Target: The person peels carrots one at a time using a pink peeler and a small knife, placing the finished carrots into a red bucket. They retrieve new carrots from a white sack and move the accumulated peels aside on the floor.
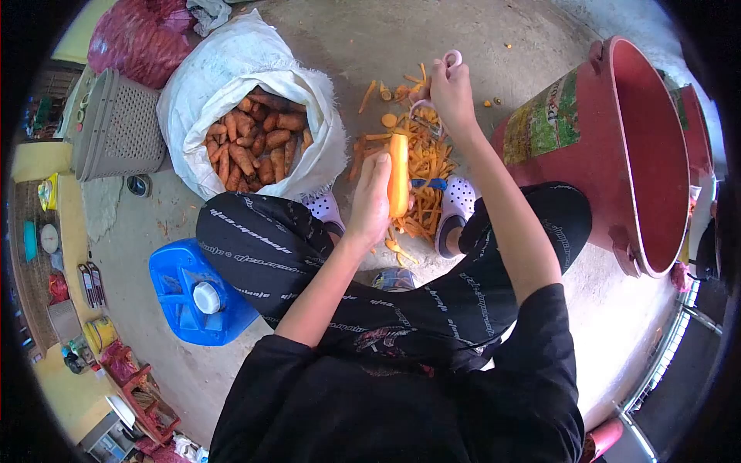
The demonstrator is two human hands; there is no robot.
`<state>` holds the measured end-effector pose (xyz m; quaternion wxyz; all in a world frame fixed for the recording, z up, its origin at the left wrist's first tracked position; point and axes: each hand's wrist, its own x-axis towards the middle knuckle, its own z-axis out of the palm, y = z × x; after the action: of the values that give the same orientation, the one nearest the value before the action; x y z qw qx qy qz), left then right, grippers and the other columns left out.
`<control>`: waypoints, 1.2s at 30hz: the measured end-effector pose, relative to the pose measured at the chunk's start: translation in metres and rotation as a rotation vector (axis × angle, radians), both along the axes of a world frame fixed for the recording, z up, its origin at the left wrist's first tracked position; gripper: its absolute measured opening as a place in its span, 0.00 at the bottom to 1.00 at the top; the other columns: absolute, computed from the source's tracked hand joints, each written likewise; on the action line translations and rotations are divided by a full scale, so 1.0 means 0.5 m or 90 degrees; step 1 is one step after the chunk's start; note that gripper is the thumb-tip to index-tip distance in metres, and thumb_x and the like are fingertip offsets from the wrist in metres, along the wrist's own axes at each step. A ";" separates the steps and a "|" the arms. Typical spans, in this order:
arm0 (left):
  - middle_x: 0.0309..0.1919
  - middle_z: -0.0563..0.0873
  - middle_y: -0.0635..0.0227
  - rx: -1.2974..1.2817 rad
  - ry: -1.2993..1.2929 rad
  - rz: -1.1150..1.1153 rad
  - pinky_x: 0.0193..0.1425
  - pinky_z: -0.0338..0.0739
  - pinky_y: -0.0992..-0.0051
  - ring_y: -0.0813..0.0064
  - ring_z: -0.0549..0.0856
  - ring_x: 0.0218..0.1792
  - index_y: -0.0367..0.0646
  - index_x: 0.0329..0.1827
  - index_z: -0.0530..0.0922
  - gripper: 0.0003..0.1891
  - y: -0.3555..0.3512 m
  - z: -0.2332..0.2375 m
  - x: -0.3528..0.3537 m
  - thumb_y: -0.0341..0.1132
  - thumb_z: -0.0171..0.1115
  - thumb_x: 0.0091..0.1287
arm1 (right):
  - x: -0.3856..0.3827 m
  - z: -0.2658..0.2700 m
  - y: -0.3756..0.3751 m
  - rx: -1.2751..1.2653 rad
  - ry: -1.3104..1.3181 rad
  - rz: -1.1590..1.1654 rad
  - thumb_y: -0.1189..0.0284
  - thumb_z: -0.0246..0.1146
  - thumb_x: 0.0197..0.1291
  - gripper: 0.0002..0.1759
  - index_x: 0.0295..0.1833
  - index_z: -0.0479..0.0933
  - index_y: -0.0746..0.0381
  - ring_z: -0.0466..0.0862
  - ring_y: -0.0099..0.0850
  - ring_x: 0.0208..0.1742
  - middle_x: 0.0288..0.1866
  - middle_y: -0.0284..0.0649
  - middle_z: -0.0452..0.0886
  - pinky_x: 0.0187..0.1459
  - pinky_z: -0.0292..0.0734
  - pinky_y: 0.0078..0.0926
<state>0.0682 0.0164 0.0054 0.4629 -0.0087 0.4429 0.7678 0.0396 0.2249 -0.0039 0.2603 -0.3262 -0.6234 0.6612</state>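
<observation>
While the left hand (372, 202) grips a carrot (398, 176), the right hand (453, 94) holds a peeler (451, 57); sack (208, 85) left, tub (587, 131) right.

Peeled orange carrot (398, 174) stood upright at centre, pink-handled peeler (423, 109) sat just beyond its far tip.

We see a bare grey concrete floor (386, 38) in daylight, and a yellow wall (65, 386) with cluttered shelves (35, 262) at left.
</observation>
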 end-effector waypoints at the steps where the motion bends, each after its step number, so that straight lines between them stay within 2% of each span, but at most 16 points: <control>1: 0.34 0.75 0.67 -0.003 -0.017 0.001 0.33 0.74 0.74 0.76 0.77 0.33 0.42 0.53 0.70 0.19 0.000 -0.001 -0.003 0.50 0.46 0.74 | 0.008 0.024 -0.017 -0.014 0.032 -0.010 0.66 0.48 0.70 0.11 0.39 0.61 0.64 0.73 0.25 0.20 0.22 0.34 0.66 0.24 0.79 0.28; 2: 0.34 0.75 0.68 -0.005 -0.034 0.003 0.33 0.74 0.74 0.77 0.77 0.33 0.43 0.52 0.70 0.19 0.000 -0.002 -0.008 0.50 0.46 0.74 | 0.016 0.050 -0.033 -0.027 0.064 -0.019 0.66 0.48 0.70 0.11 0.41 0.61 0.64 0.74 0.26 0.19 0.22 0.34 0.66 0.24 0.79 0.29; 5: 0.35 0.76 0.70 0.021 -0.116 0.048 0.37 0.74 0.73 0.78 0.77 0.34 0.44 0.52 0.71 0.17 0.003 -0.017 -0.021 0.49 0.47 0.73 | 0.059 0.150 -0.093 -0.219 0.217 -0.001 0.62 0.49 0.70 0.12 0.45 0.60 0.59 0.80 0.30 0.20 0.23 0.37 0.70 0.20 0.77 0.28; 8: 0.35 0.77 0.73 0.042 -0.164 0.086 0.40 0.72 0.74 0.78 0.76 0.35 0.45 0.51 0.72 0.17 0.000 -0.006 -0.030 0.47 0.44 0.74 | 0.108 0.168 -0.138 -0.291 0.242 0.110 0.60 0.49 0.71 0.12 0.45 0.61 0.57 0.72 0.25 0.15 0.21 0.34 0.67 0.19 0.74 0.25; 9: 0.34 0.78 0.74 0.047 -0.174 0.091 0.40 0.72 0.74 0.78 0.76 0.36 0.45 0.51 0.72 0.17 0.001 -0.002 -0.031 0.47 0.42 0.75 | 0.111 0.168 -0.164 -0.318 0.250 0.083 0.59 0.49 0.71 0.12 0.43 0.61 0.57 0.64 0.21 0.13 0.19 0.32 0.63 0.17 0.70 0.22; 11: 0.30 0.77 0.75 0.082 -0.143 0.060 0.40 0.71 0.76 0.79 0.76 0.35 0.46 0.49 0.73 0.16 -0.001 -0.006 -0.033 0.47 0.42 0.75 | 0.116 0.175 -0.201 -0.360 0.213 0.058 0.60 0.49 0.72 0.11 0.42 0.63 0.56 0.57 0.18 0.14 0.20 0.29 0.58 0.15 0.57 0.17; 12: 0.29 0.76 0.76 0.099 -0.127 0.046 0.40 0.71 0.77 0.79 0.76 0.34 0.46 0.47 0.73 0.16 -0.003 -0.008 -0.034 0.47 0.41 0.75 | 0.116 0.167 -0.211 -0.338 0.218 0.071 0.61 0.48 0.72 0.11 0.41 0.63 0.56 0.57 0.17 0.15 0.21 0.27 0.58 0.15 0.54 0.16; 15: 0.26 0.73 0.79 0.131 -0.096 0.042 0.40 0.71 0.77 0.81 0.76 0.33 0.48 0.43 0.73 0.14 -0.001 0.000 -0.032 0.46 0.43 0.75 | 0.112 0.148 -0.224 -0.346 0.238 0.107 0.60 0.49 0.72 0.12 0.40 0.61 0.56 0.58 0.18 0.11 0.18 0.30 0.60 0.12 0.56 0.18; 21: 0.23 0.72 0.78 0.135 -0.123 0.036 0.42 0.74 0.73 0.82 0.76 0.30 0.48 0.38 0.72 0.14 0.000 0.022 -0.028 0.46 0.44 0.75 | 0.112 0.137 -0.229 -0.352 0.226 0.098 0.61 0.49 0.72 0.11 0.40 0.61 0.56 0.58 0.17 0.12 0.18 0.29 0.61 0.13 0.57 0.17; 24: 0.25 0.73 0.77 0.136 -0.126 0.053 0.43 0.75 0.72 0.81 0.77 0.32 0.49 0.33 0.71 0.16 0.003 0.018 -0.027 0.48 0.44 0.75 | 0.110 0.141 -0.227 -0.358 0.206 0.044 0.61 0.49 0.72 0.11 0.40 0.61 0.56 0.58 0.17 0.13 0.18 0.29 0.61 0.13 0.57 0.17; 27: 0.30 0.75 0.76 0.085 -0.149 0.089 0.46 0.75 0.71 0.79 0.78 0.37 0.50 0.33 0.70 0.16 0.010 0.043 -0.019 0.50 0.44 0.74 | 0.110 0.126 -0.216 -0.389 0.188 0.017 0.62 0.50 0.72 0.11 0.39 0.61 0.56 0.59 0.16 0.14 0.19 0.29 0.61 0.14 0.56 0.17; 30: 0.35 0.77 0.75 0.169 -0.116 0.017 0.48 0.74 0.70 0.78 0.78 0.40 0.50 0.36 0.70 0.16 -0.001 -0.008 -0.017 0.50 0.43 0.74 | 0.105 0.114 -0.201 -0.401 0.178 0.096 0.62 0.50 0.72 0.12 0.38 0.61 0.56 0.59 0.16 0.15 0.20 0.29 0.61 0.15 0.55 0.17; 31: 0.39 0.77 0.73 0.194 -0.121 0.013 0.50 0.74 0.69 0.77 0.78 0.43 0.49 0.43 0.70 0.14 -0.003 -0.020 -0.015 0.49 0.45 0.73 | 0.104 0.113 -0.198 -0.400 0.175 0.137 0.62 0.50 0.72 0.12 0.38 0.61 0.56 0.59 0.16 0.15 0.20 0.29 0.61 0.15 0.55 0.17; 33: 0.47 0.79 0.69 0.244 -0.124 0.005 0.55 0.73 0.67 0.74 0.79 0.48 0.46 0.57 0.69 0.18 -0.006 -0.032 -0.017 0.46 0.50 0.72 | 0.101 0.120 -0.202 -0.400 0.178 0.135 0.62 0.51 0.71 0.12 0.37 0.61 0.56 0.59 0.16 0.15 0.21 0.28 0.61 0.15 0.55 0.17; 36: 0.48 0.79 0.69 0.257 -0.158 0.020 0.57 0.73 0.66 0.73 0.79 0.49 0.46 0.58 0.69 0.17 -0.007 -0.029 -0.017 0.44 0.50 0.72 | 0.094 0.125 -0.203 -0.442 0.138 0.098 0.63 0.52 0.71 0.11 0.38 0.61 0.57 0.59 0.16 0.16 0.21 0.28 0.60 0.15 0.55 0.16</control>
<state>0.0595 0.0127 -0.0091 0.4944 -0.0172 0.2200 0.8408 0.0866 0.1235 0.0584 0.1480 -0.2750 -0.3533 0.8818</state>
